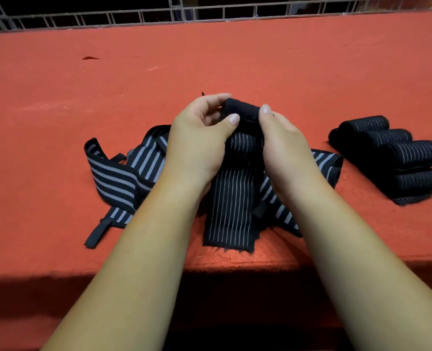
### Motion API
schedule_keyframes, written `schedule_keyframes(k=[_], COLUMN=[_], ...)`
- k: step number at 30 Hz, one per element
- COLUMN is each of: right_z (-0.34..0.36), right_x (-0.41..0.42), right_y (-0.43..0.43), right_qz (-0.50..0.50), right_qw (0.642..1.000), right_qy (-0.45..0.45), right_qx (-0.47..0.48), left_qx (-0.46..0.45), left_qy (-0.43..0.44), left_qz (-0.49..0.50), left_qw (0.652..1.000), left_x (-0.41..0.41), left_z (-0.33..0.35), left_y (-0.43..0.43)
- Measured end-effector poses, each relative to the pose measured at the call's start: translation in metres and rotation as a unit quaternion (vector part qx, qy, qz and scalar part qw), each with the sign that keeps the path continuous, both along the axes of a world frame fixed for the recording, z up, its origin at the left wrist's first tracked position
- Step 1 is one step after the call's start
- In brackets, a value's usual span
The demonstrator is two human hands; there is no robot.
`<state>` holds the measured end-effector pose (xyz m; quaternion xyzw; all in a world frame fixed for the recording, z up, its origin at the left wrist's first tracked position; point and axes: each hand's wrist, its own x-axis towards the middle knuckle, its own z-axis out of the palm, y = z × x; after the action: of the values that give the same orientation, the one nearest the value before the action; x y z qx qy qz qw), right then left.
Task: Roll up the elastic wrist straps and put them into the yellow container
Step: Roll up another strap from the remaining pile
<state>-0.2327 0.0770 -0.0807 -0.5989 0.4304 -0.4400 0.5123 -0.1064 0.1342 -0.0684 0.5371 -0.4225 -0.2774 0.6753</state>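
Strap (231, 198) runs lengthwise toward the person; left hand (199, 140) and right hand (283, 140) pinch its rolled far end

Head-worn view, facing forward and down, close over table (58, 97)

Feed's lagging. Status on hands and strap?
Left hand, right hand pinching strap, roll started. Loose straps beneath. Rolled straps at right. Container not seen.
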Motion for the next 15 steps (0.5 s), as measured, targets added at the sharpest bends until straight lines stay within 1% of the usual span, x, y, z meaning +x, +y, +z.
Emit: schedule_keyframes(k=[3,5,8,10,13,15], right_z=[-0.002,-0.004,-0.007,-0.009,-0.010,-0.010], right_x=[0.001,0.002,0.002,0.002,0.002,0.002], right_y=[-0.001,-0.003,-0.005,-0.006,-0.008,-0.008], right_qz=[0.008,0.008,-0.005,-0.010,-0.029,-0.045], right_qw=[1.000,0.999,0.999,0.999,0.998,0.996], right_qy=[-0.007,-0.022,-0.034,-0.046,-0.053,-0.060], right_qx=[0.022,0.024,0.018,0.018,-0.011,-0.040], left_qx=[0.001,0.009,0.031,0.048,0.068,0.090], left_qy=[-0.032,-0.038,-0.032,-0.009,0.007,-0.006], left_qz=[-0.006,-0.023,-0.048,-0.052,-0.060,-0.062], left_qw=[0.999,0.999,0.998,0.997,0.996,0.994], left_x=[0.002,0.005,0.008,0.008,0.005,0.004], left_z=[-0.004,-0.004,-0.004,-0.001,0.005,0.007], left_y=[0.000,0.001,0.001,0.002,0.005,0.006])
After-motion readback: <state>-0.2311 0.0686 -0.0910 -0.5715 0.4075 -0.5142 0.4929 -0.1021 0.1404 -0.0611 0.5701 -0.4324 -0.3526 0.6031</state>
